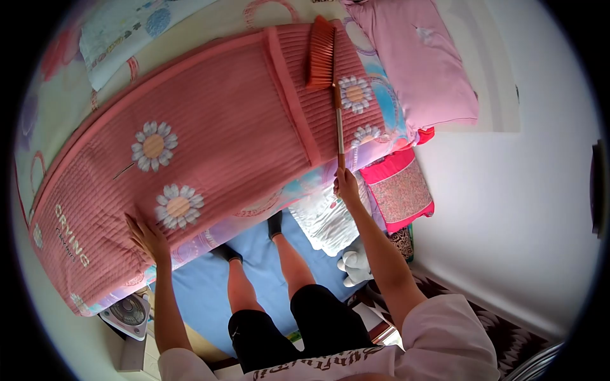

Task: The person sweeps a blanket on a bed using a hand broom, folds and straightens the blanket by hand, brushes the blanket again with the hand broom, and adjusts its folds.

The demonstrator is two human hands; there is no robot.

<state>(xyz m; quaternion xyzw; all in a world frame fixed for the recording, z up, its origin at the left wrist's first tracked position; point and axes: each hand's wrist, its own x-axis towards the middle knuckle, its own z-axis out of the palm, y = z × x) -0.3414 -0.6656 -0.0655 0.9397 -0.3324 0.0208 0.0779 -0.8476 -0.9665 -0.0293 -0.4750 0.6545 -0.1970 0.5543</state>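
Bed [63, 127] w/ pink quilt [222, 105]; R hand [346, 185] clenched round brush [325, 66] handle, L hand [149, 240] open, palm-down on quilt

a smooth pink pillow [422, 70] lies at the far right, next to the white wall [515, 184]. at the far left a pale cloth [121, 38] with a blue print is spread out. nearer, on the right, a bright pink cushion [401, 190] with a speckled middle sits by the wall, a rumpled white cloth [324, 219] just left of it, and a grey stuffed toy [357, 267] nearer still. a blue sheet [200, 286] covers the near middle, and a small fan [128, 312] stands near left.
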